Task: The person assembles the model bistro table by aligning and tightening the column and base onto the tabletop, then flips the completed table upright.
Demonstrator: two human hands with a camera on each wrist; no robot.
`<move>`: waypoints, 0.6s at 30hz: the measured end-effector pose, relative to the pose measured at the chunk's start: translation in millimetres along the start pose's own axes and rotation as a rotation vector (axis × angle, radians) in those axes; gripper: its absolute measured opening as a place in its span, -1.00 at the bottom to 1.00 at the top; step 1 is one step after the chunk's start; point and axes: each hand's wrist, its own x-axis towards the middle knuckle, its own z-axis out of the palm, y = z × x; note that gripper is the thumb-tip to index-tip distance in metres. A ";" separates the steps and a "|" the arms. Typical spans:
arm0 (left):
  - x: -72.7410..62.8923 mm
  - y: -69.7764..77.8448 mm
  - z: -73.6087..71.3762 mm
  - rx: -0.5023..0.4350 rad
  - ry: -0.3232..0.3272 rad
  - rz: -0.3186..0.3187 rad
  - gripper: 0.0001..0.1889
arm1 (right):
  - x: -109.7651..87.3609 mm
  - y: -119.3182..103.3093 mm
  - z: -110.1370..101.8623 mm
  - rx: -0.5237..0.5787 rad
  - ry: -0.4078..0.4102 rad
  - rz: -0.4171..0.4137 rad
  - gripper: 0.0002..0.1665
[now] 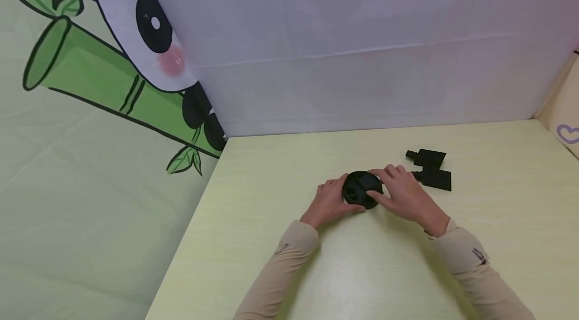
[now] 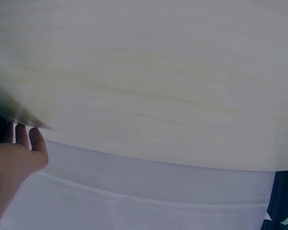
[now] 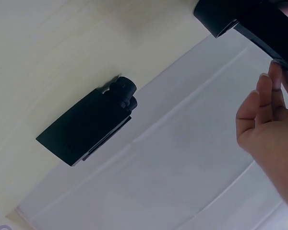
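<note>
A black round object (image 1: 356, 184) with raised and recessed shapes on its upper face is held between both hands above or on the table. My left hand (image 1: 327, 203) grips its left side, thumb along the near edge. From the right, my right hand (image 1: 407, 198) pinches its rim between fingers and thumb. The right wrist view shows a round end and a long flat side of the black object (image 3: 266, 26), with the right hand (image 3: 266, 110) at its edge. In the left wrist view, the left hand (image 2: 19, 158) shows only partly, its hold mostly cut off.
Just beyond the right hand lies a black part with two flat blocks (image 1: 434, 178) and narrow stubs on their left ends. The pale table (image 1: 253, 199) meets a white cloth backdrop (image 1: 362, 84) at the back. A printed green cloth (image 1: 81, 199) hangs along the left side.
</note>
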 end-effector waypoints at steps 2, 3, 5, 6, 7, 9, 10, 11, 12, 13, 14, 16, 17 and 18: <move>-0.2 0.0 0.0 0.001 0.001 0.001 0.04 | 0.8 -0.2 1.1 -0.004 -0.001 0.016 -0.41; -0.3 0.1 0.0 0.001 0.001 0.002 0.04 | 1.0 -0.3 1.3 -0.006 -0.002 0.023 -0.39; -0.3 0.3 0.5 -0.003 -0.002 0.002 0.03 | 1.2 -0.4 1.3 -0.003 -0.008 0.032 -0.36; -0.4 0.4 0.5 -0.004 -0.003 0.002 0.03 | 1.3 -0.3 1.2 0.001 -0.010 0.033 -0.35; -0.5 0.6 0.4 -0.003 -0.004 0.002 0.04 | 1.4 -0.3 1.1 0.003 -0.011 0.031 -0.34; -0.6 0.6 0.3 0.000 -0.004 0.001 0.04 | 1.8 -0.4 1.1 0.007 -0.010 0.023 -0.36; -0.7 0.6 0.2 0.001 -0.004 0.001 0.04 | 2.2 -0.5 1.3 0.007 -0.007 0.020 -0.39; -0.6 0.5 0.2 0.002 -0.002 0.000 0.04 | 2.6 -0.5 1.5 0.008 -0.003 0.020 -0.41; -0.6 0.4 0.2 0.005 -0.002 0.000 0.05 | 3.1 -0.6 1.7 0.004 0.004 0.022 -0.45; -0.6 0.3 0.1 0.006 -0.001 0.000 0.05 | 3.6 -0.8 1.9 -0.002 0.011 0.028 -0.47; -0.5 0.2 0.1 0.008 0.000 -0.001 0.05 | 4.1 -1.2 2.1 -0.007 0.016 0.036 -0.49; -0.5 0.4 0.1 0.007 0.001 -0.003 0.04 | 5.1 -2.1 2.1 -0.021 0.025 0.059 -0.50; -0.5 0.4 0.0 0.007 0.002 -0.004 0.04 | 5.5 -2.5 2.2 -0.026 0.028 0.072 -0.49; -0.5 0.5 -0.1 0.006 0.002 -0.003 0.04 | 5.8 -3.2 2.1 -0.034 0.029 0.082 -0.47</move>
